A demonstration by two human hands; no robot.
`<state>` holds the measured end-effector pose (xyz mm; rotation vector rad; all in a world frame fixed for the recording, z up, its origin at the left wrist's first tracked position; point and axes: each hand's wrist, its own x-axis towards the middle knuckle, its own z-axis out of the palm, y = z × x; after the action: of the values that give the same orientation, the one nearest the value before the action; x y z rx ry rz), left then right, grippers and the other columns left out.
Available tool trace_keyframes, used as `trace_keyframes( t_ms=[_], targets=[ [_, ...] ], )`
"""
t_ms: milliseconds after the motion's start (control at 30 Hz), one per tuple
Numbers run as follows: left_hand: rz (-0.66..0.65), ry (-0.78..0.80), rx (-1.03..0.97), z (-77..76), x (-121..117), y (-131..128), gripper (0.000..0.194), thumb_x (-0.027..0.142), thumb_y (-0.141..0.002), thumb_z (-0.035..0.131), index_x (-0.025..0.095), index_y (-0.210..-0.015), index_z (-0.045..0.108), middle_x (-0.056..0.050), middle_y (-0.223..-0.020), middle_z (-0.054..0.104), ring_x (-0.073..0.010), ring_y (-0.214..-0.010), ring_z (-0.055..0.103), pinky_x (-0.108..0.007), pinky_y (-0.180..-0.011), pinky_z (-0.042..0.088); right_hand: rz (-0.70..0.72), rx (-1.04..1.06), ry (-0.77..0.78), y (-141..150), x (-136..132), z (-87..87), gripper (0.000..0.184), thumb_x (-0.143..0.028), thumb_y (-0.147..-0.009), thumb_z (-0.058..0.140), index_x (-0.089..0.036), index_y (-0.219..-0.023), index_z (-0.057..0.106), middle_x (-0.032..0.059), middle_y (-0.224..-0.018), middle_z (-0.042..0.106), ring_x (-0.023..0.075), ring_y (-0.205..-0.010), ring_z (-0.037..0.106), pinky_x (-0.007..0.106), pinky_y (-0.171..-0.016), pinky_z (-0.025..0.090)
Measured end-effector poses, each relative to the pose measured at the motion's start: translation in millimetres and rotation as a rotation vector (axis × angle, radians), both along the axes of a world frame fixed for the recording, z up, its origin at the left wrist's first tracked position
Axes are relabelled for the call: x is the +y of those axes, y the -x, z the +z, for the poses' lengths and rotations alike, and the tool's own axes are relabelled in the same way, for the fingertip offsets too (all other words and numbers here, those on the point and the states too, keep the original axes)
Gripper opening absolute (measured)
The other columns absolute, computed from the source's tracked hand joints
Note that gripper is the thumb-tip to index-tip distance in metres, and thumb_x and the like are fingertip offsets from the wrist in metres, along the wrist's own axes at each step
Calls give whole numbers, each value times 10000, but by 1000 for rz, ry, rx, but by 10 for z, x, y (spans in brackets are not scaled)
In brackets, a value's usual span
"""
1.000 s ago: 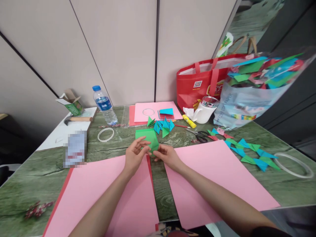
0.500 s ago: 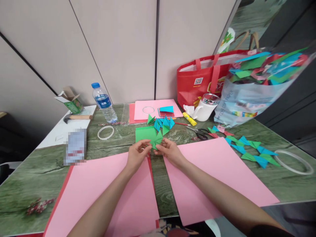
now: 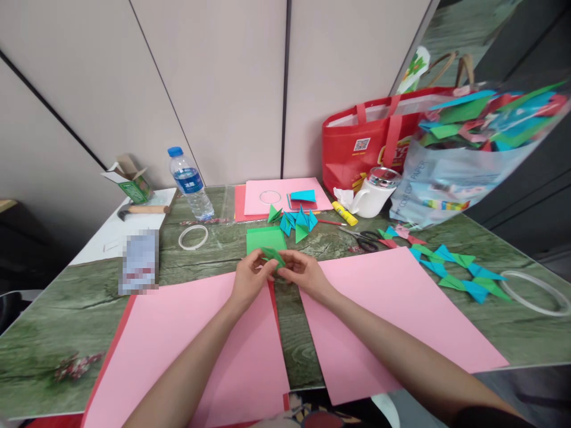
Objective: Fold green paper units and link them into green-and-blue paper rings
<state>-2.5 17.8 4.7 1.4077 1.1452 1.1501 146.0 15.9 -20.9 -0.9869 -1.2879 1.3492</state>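
Between my two hands is a small folded piece of green paper [image 3: 273, 256], held just above the table. My left hand [image 3: 252, 274] pinches its left side, fingers closed. On the other side my right hand [image 3: 304, 272] grips it with thumb and fingers. Part of the paper is hidden by the fingertips. Right behind it lie green paper squares [image 3: 264, 238]. Farther back are a green folded piece [image 3: 274, 214] and several blue and green folded pieces [image 3: 298, 222].
Pink sheets [image 3: 196, 339] lie under my forearms. Scissors [image 3: 366, 240], a glue stick [image 3: 345, 213], a white mug [image 3: 373, 196] and a folded-paper ring [image 3: 459, 273] are to the right. A water bottle [image 3: 191, 187], tape roll [image 3: 193, 237] and hammer [image 3: 145, 209] stand or lie leftward.
The green paper has been tilted from an upright, pointed view to a flatter one, lower between my fingers. Both hands still hold it. The camera view has shifted slightly.
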Motion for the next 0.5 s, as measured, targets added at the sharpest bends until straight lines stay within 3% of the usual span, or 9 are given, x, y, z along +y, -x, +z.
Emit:
trace_keyframes(
  t_ms=[167,267,500],
  targets=[
    [66,10,-27,18,-5,-13,364,336,-676,651,152,-980,575,-20,-754,616,-147,-693,615,-258,-591,529,-66,-142,-104,-17,-30,65,346,-291,-645,684,-240,-986,649,42,-954,645,176,-826,576,283,-641,491],
    [83,54,-106,8,5,-12,430,352,-693,634,143,-1057,539,18,-663,580,-138,-670,609,-293,-644,534,-114,-120,-107,-37,-14,65,319,-308,-679,651,-234,-990,647,49,-957,640,191,-883,567,297,-667,495],
    [-141,211,-245,-6,20,29,599,301,-708,627,133,-1241,413,-4,-695,633,-142,-643,624,-319,-679,511,-92,123,94,-86,46,23,321,-343,-644,685,-199,-927,641,21,-806,628,149,-705,583,283,-627,491]
  ],
)
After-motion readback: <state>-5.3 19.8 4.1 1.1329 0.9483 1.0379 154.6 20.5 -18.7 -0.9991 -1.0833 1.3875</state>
